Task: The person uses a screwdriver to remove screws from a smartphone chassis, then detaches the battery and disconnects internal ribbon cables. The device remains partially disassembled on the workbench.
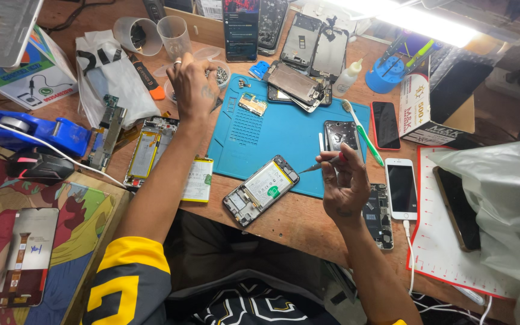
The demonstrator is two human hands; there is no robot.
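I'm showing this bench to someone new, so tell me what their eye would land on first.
First the opened phone at the near edge of the blue mat, its battery showing. The right hand holds tweezers just above it, while the left hand reaches to a small dish of screws at the mat's far left corner. All around lie more phones and bare screens, with a blue tape dispenser at far left.

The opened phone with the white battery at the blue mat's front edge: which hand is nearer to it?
Right. The right hand holds tweezers just beside the opened phone, tip close to its top corner. The left hand is far up the desk, over a small dish of screws.
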